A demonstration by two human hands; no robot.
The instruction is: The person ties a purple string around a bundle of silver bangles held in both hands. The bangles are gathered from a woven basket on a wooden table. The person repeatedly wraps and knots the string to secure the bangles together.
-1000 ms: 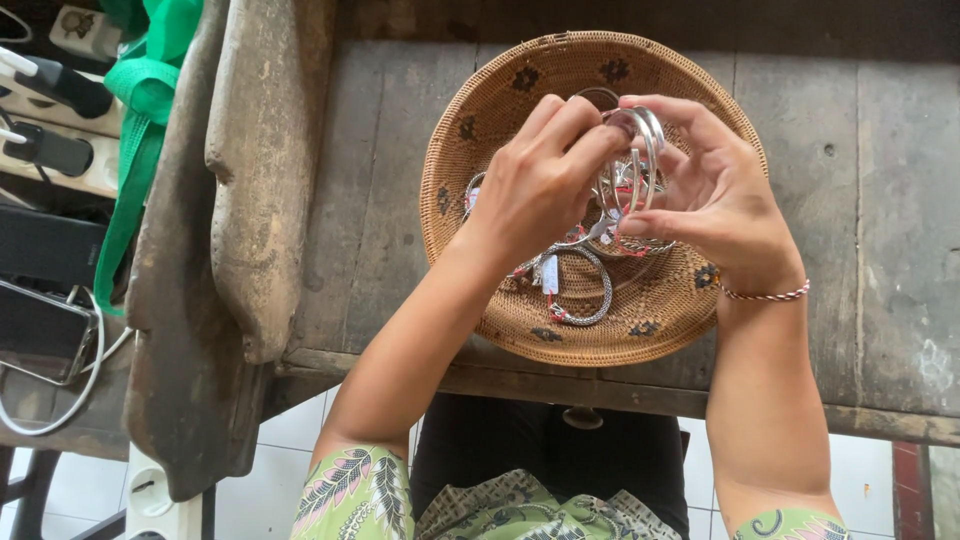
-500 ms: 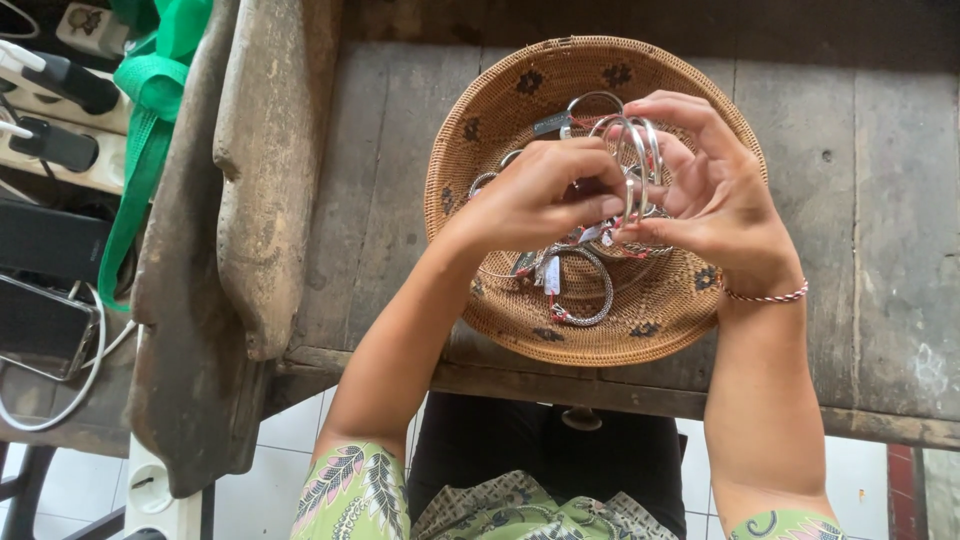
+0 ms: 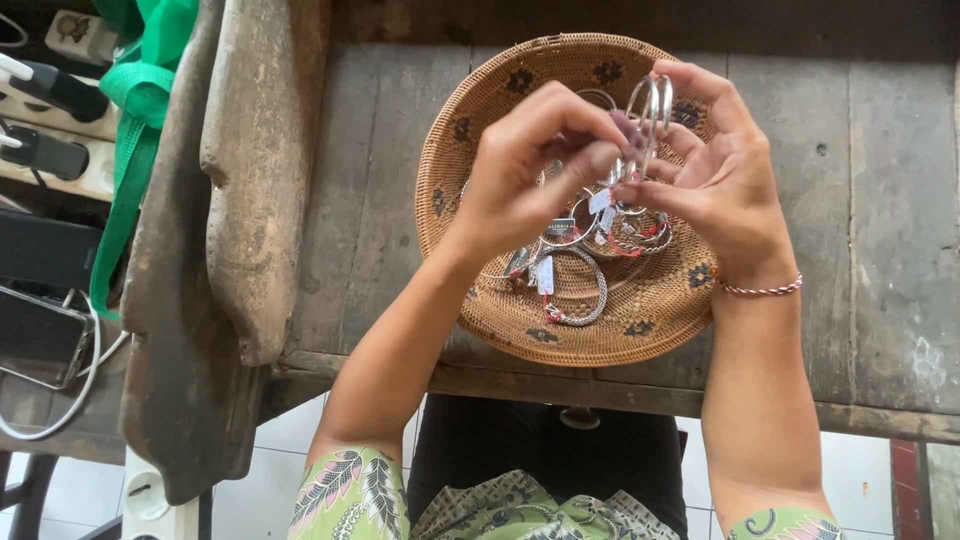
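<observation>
A round woven basket [image 3: 500, 110] sits on a weathered wooden table [image 3: 880, 230]. Inside it lie several silver bangles [image 3: 575, 290] with small tags. My right hand [image 3: 725, 185] holds a stack of silver bangles [image 3: 650, 105] upright above the basket. My left hand [image 3: 530, 165] pinches at the same stack from the left, fingertips meeting those of the right hand. A red and white string bracelet [image 3: 760, 290] circles my right wrist.
A worn wooden plank [image 3: 250, 170] lies along the table's left side. Further left are a green strap [image 3: 130, 130], power strips with plugs [image 3: 50, 95] and a dark device with a white cable [image 3: 40, 330]. White floor tiles show below the table edge.
Both hands have lifted slightly with the stack of bangles. My left hand's fingers moved from covering the stack to pinching it at the fingertips.
</observation>
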